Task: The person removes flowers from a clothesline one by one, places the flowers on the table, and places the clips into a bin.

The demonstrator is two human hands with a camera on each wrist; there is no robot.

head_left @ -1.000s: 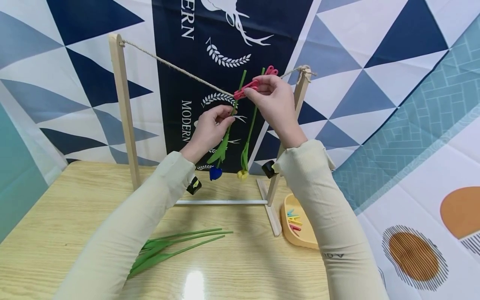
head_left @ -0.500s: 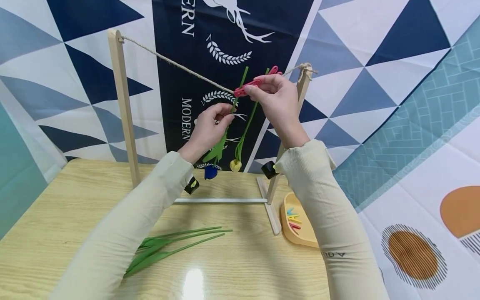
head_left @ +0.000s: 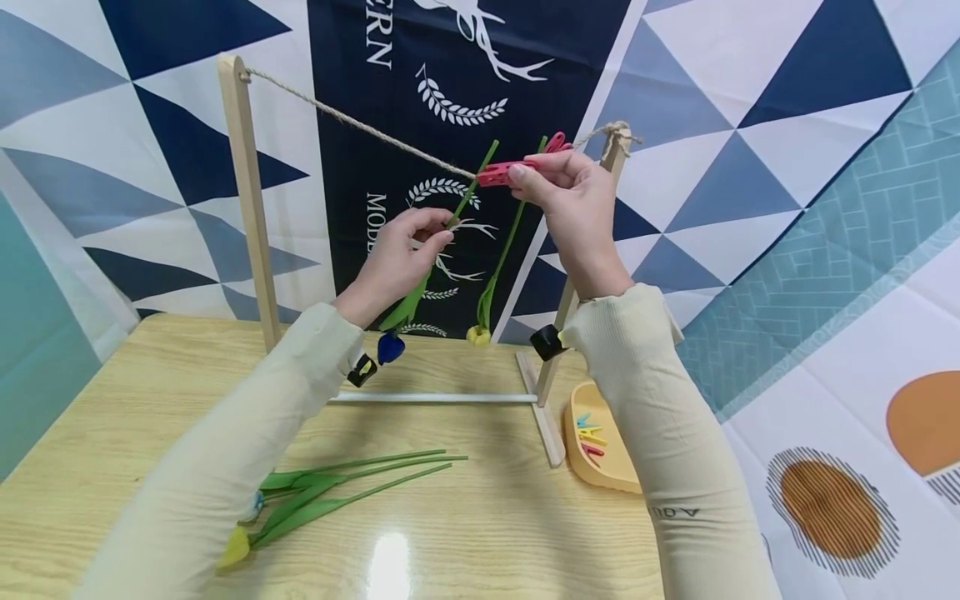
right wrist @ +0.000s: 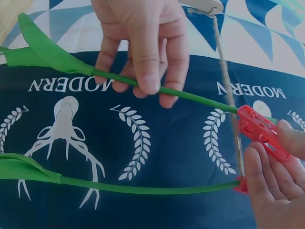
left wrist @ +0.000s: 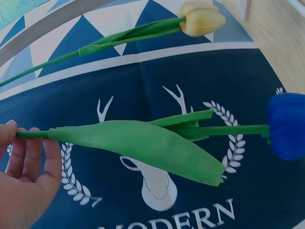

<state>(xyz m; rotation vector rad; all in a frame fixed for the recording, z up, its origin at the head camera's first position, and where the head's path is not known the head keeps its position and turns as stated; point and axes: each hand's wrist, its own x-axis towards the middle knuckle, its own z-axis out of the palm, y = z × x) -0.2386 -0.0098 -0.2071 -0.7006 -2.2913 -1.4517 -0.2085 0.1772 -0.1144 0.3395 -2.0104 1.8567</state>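
My left hand (head_left: 393, 260) pinches the green stem of a blue artificial tulip (head_left: 391, 347), whose flower hangs downward. My right hand (head_left: 579, 208) pinches a red clothespin (head_left: 495, 173) between thumb and fingers. In the right wrist view, the clothespin's front end (right wrist: 245, 114) lies over the tulip's stem where it crosses the twine (right wrist: 223, 57). Beside it, a yellow tulip (head_left: 478, 335) hangs upside down from the same line, with another red clothespin (head_left: 557, 143) at its stem, partly hidden behind the right hand.
The twine runs between two wooden posts (head_left: 251, 200) joined low down by a white rod (head_left: 442, 398). Several tulips (head_left: 307, 500) lie on the wooden table (head_left: 465, 542), partly under the left sleeve. A yellow tray (head_left: 600, 477) with coloured clothespins (head_left: 590, 435) stands right, partly behind the right arm.
My left hand has shifted left and slightly down, swinging the blue flower leftward and slanting its stem more. My right hand has drifted slightly right with the clothespin, which now points more level.
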